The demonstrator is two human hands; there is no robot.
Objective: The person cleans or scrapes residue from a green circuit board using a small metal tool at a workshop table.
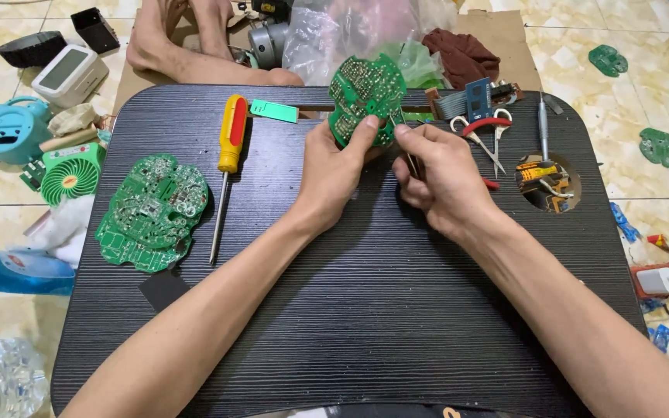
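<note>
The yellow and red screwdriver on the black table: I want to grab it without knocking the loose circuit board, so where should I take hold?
Grip the screwdriver by its thick yellow and red handle, at the far end, coming from above and from the right. The thin shaft points toward the near edge and runs close to the flat circuit board on its left; the right side lies bare.

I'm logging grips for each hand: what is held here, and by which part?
The left hand grips the green, irregular circuit board by its lower edge. The right hand pinches a thin metal tool by its shaft, tip at the board.
</note>
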